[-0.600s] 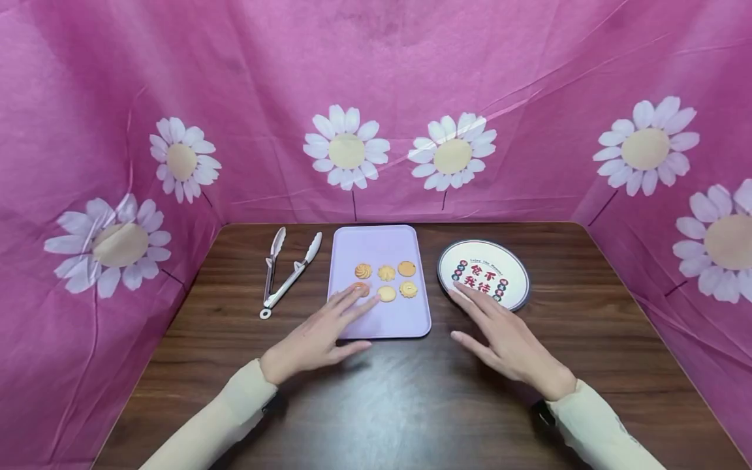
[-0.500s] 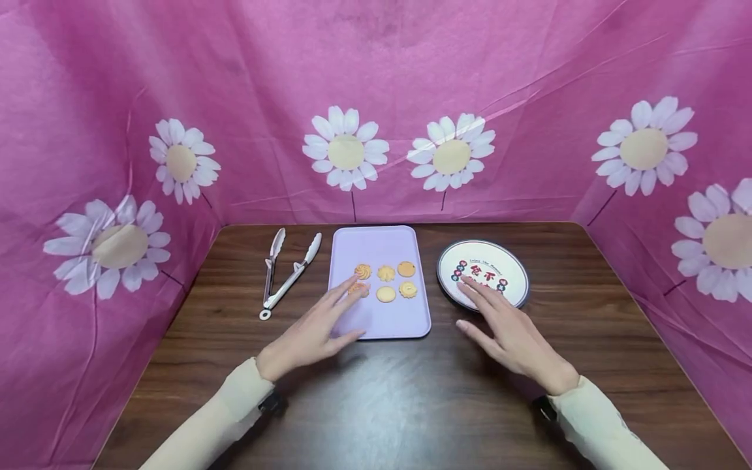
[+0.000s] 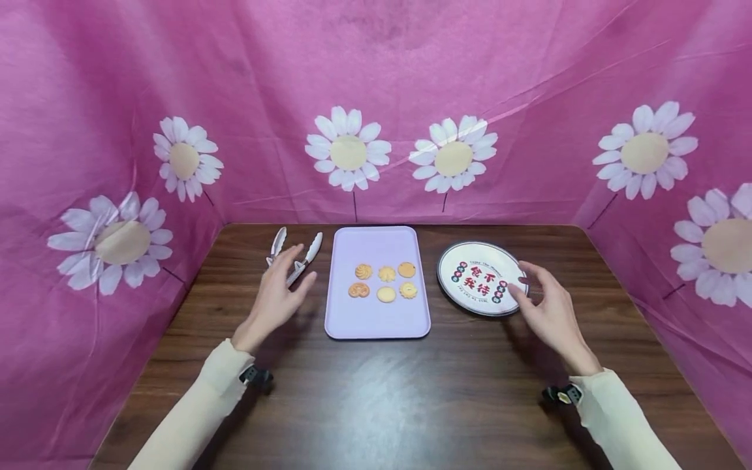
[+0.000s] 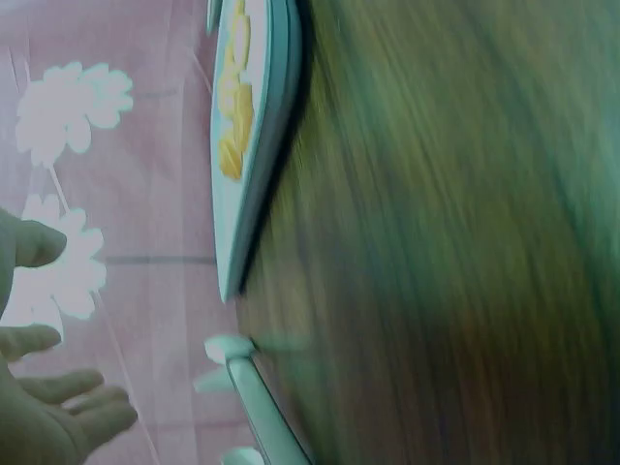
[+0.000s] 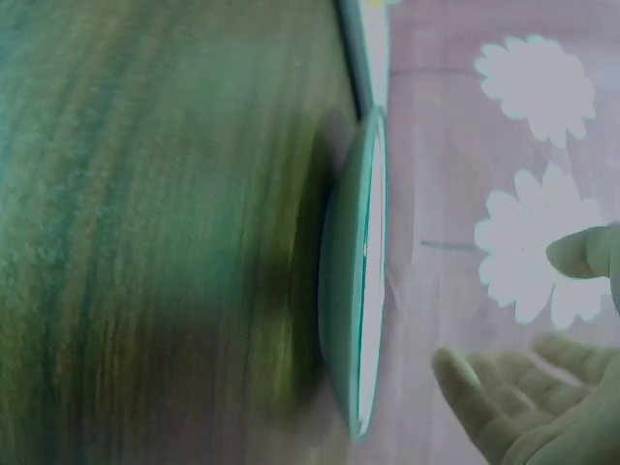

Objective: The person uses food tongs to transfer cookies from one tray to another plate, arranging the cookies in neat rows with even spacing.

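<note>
My left hand [image 3: 275, 297] hovers over the metal tongs [image 3: 314, 248] at the table's left, covering their lower part. Its fingers are spread and hold nothing. In the left wrist view the tongs [image 4: 260, 405] lie beside that hand's fingers [image 4: 82, 412], not gripped. At the right, my right hand [image 3: 552, 310] is by the right rim of a white oval plate [image 3: 470, 303] with red characters and a dark edge. Thumb and fingers stand apart there; the right wrist view shows a gap between the fingers [image 5: 470, 392] and the plate [image 5: 339, 281].
Between the hands lies a lilac tray [image 3: 376, 245] bearing several cookies [image 3: 386, 294] in two rows. The dark wooden table [image 3: 376, 391] ends at a pink cloth [image 3: 258, 163] printed with daisies, which encloses the back and sides.
My left hand has moved left from over the tray to over the tongs, uncovering the cookies. My right hand has shifted right, from the plate's front to its right rim.
</note>
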### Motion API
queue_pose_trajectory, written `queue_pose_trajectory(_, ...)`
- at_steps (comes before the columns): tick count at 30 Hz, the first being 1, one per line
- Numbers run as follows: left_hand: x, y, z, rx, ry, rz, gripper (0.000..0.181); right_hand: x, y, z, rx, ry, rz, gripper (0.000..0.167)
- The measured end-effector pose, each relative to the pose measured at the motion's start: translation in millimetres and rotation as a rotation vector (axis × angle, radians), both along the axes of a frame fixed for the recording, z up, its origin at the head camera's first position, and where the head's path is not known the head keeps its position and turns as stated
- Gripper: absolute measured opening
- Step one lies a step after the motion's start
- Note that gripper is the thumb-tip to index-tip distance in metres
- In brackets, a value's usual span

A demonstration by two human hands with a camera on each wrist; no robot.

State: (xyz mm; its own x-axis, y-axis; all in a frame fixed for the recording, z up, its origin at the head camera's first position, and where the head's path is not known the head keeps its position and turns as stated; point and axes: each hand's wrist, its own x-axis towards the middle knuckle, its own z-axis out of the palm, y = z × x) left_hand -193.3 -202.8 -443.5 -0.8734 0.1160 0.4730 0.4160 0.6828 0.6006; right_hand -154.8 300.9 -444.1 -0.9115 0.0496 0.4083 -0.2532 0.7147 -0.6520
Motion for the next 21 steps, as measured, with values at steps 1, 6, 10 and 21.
queue_pose_trajectory(1, -2.1, -4.7, -0.6, -0.003, -0.019, 0.030, 0.067, -0.5, 4.2, -0.5, -0.041, -0.046, -0.018, 0.051)
queue_pose_trajectory(6, -7.9, -22.4, -6.5, -0.051, -0.172, 0.181, 0.073, -4.0, 23.6, -6.2, -0.268, -0.258, -0.097, 0.053)
queue_pose_trajectory(10, -11.2, -32.4, -12.2, -0.104, -0.284, 0.236, 0.085, -8.5, 34.7, -14.8, -0.374, -0.358, -0.133, 0.058)
queue_pose_trajectory(21, -18.9, -41.5, -21.9, -0.149, -0.413, 0.214, 0.102, -16.9, 41.6, -34.3, -0.554, -0.489, -0.048, 0.070)
